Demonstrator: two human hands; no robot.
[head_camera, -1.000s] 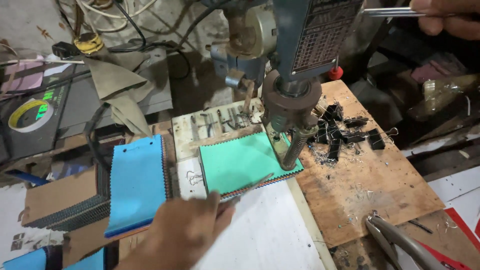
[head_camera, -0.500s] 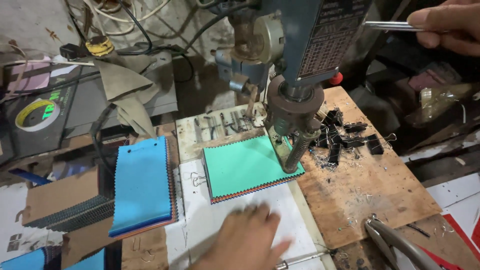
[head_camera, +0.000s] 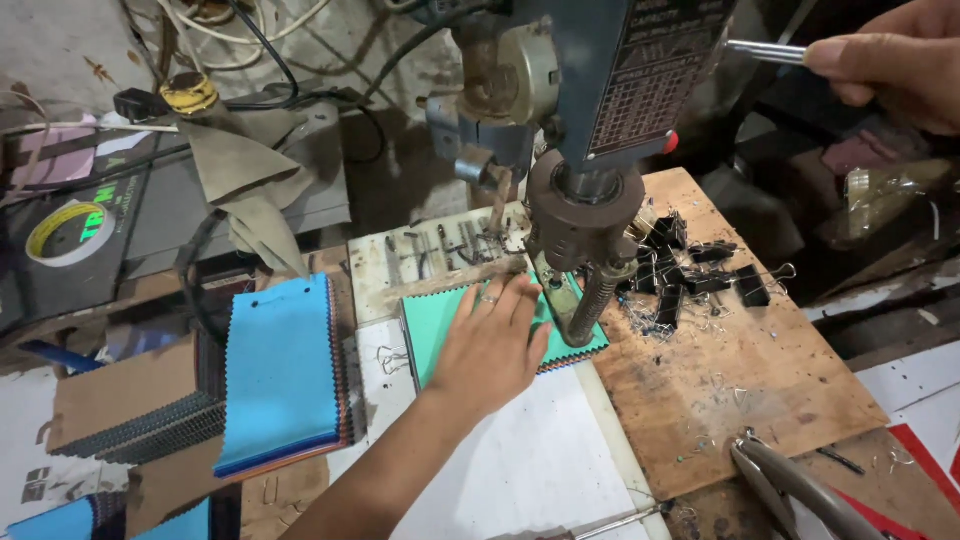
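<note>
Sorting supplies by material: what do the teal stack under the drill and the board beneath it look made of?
Teal stack: likely fabric swatches, matte, with pinked zigzag edges and many coloured layers showing at its side. The left hand presses on it. Board: apparently plywood, bare brown, worn and stained, littered with shavings.

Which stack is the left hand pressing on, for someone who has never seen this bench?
Find the drill press. Below its spindle, the left hand presses a green swatch stack. It is teal-green; the free stack further left is sky blue.

Two bare forearms, no sleeves, thin ring on left hand (head_camera: 487, 345)
</note>
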